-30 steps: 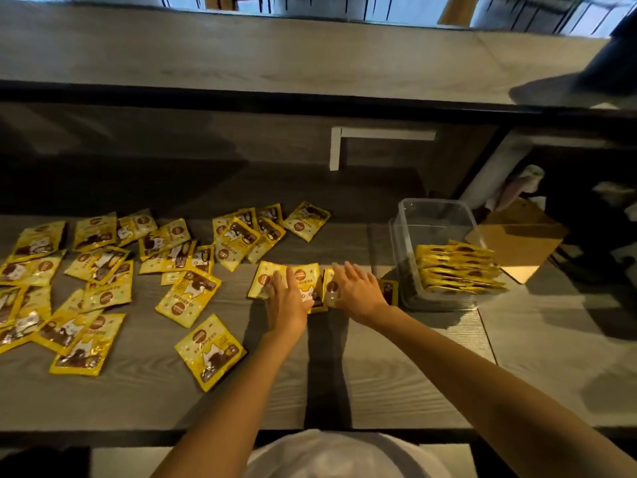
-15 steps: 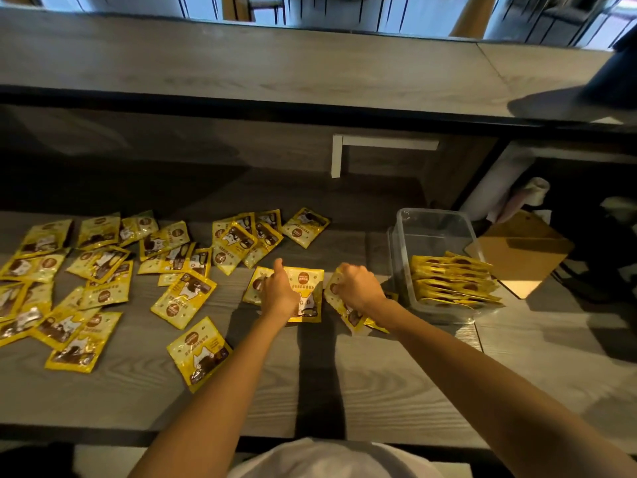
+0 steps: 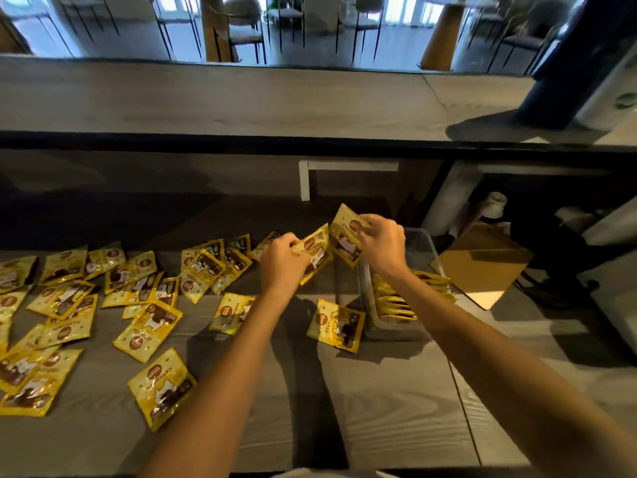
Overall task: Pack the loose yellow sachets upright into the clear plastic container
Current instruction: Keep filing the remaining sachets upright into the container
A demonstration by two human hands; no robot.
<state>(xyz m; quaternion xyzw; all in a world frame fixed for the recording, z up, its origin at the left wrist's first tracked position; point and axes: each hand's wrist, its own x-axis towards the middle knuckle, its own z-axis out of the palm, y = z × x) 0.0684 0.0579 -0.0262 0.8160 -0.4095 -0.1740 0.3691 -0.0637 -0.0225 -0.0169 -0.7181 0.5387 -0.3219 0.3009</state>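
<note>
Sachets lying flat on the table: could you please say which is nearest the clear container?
The lone sachet between the forearms, beside the container's left wall; all other flat ones lie beyond the left forearm.

1. The left grip [image 3: 281, 267] pinches a yellow sachet [image 3: 315, 255] above the tabletop [image 3: 379, 408].
2. The right grip [image 3: 381, 243] pinches a second sachet [image 3: 344, 232] just beside it.
3. The clear container [image 3: 422, 244] holds a row of sachets [image 3: 396, 305]; loose sachets [image 3: 148, 329] lie scattered leftward.

Probably a café, seen from the staff side of its bar: a low wooden worktop [image 3: 379, 408] sits beneath a raised counter ledge [image 3: 241, 98], and beyond it padded metal-legged chairs [image 3: 246, 29] and a wooden table pedestal [image 3: 439, 39] fill a bright seating area; a clipboard [image 3: 482, 267] lies to the worktop's right
</note>
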